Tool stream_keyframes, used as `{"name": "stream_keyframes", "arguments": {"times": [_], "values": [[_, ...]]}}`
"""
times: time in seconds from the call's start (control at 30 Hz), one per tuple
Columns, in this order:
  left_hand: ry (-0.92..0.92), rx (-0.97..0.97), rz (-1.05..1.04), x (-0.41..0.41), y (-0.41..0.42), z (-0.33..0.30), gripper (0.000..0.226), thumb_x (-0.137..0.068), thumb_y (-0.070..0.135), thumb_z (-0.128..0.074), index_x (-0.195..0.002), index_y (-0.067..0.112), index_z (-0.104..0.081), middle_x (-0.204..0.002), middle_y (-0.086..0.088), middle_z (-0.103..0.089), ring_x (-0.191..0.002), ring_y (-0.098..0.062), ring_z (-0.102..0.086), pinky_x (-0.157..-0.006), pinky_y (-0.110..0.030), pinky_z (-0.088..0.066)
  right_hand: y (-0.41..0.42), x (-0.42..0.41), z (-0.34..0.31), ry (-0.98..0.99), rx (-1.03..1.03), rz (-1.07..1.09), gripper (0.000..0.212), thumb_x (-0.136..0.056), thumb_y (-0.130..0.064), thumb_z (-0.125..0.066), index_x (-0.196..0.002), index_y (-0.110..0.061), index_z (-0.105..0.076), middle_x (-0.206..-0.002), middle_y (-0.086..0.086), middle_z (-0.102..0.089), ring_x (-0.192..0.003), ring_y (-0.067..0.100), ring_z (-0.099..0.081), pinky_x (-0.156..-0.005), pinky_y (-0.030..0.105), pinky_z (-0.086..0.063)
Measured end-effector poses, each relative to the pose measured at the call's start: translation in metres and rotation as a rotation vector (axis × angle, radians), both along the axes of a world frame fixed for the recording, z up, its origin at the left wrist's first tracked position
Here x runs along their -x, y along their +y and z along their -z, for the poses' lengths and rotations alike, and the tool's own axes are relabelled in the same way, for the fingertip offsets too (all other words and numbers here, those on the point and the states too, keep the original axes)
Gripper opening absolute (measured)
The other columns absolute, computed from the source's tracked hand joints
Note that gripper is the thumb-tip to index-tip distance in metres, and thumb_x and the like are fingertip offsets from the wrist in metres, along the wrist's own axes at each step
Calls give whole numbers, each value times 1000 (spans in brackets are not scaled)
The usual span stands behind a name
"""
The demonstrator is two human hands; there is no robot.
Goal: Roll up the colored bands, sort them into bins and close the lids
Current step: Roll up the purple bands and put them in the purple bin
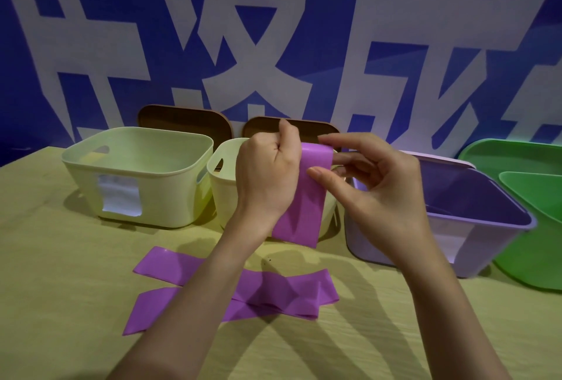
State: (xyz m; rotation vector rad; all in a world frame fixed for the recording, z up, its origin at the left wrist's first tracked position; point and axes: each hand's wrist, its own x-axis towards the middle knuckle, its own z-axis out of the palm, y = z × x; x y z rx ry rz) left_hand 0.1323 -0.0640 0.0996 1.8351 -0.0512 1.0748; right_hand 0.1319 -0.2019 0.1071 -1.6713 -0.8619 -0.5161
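— What are the hands doing?
— The left hand (267,173) is curled, gripping the purple band's (304,197) top. The right hand (374,176) pinches it too.
— Where is the band?
— Hanging between them, above the worktop (60,288).

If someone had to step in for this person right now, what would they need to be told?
Left hand grips the top of a purple band, held up off the table. Right hand pinches the same band's upper edge; rolling looks barely begun.
Two more purple bands lie flat and crossed on the table.
Bins, all open: two pale yellow bins, a purple bin, a green bin. Two brown lids lean behind.
Done: no band visible in any bin. Left: roll, sort, close lids.
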Motion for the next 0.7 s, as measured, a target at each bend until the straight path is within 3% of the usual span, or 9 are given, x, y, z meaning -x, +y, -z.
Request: {"name": "stream_keyframes", "arguments": {"times": [0.13,0.3,0.43,0.6,0.7], "values": [[96,-11,36,-2,0,0,56,-103,29,-36,-49,21,-47,-38,11,-46,-43,-2,-50,-40,-11,-31,-1,-4,2,-26,-1,49,31,-78,-9,-78,-107,-17,-69,-96,0,-70,-83,11,-68,-76,19,-54],[-42,-223,-71,-3,-2,5,46,-100,46,-29,-61,28,-45,-49,14,-44,-51,-3,-55,-46,-10,-35,-4,-6,2,51,-13,75,31,-80,-11,-76,-110,-13,-71,-92,-2,-71,-82,11,-68,-76,23,-56],[-163,-324,-120,-5,-1,7,37,-99,40,-26,-74,24,-47,-53,18,-39,-46,-5,-47,-45,-11,-33,-3,-6,3,91,-6,88,29,-83,-14,-73,-112,-12,-70,-85,0,-72,-80,15,-68,-78,31,-57],[-190,-274,-189,-8,3,11,47,-99,37,-27,-65,19,-54,-53,15,-44,-43,2,-44,-47,-6,-38,0,-3,3,94,49,49,27,-87,-17,-69,-113,-12,-70,-82,5,-70,-78,19,-66,-75,36,-55],[-162,-240,-163,-10,5,9,51,-99,38,-29,-59,18,-54,-49,17,-43,-42,-2,-49,-45,-7,-36,0,-1,2,136,41,8,29,-84,-20,-72,-113,-15,-70,-84,2,-71,-80,18,-68,-76,34,-57]]}}
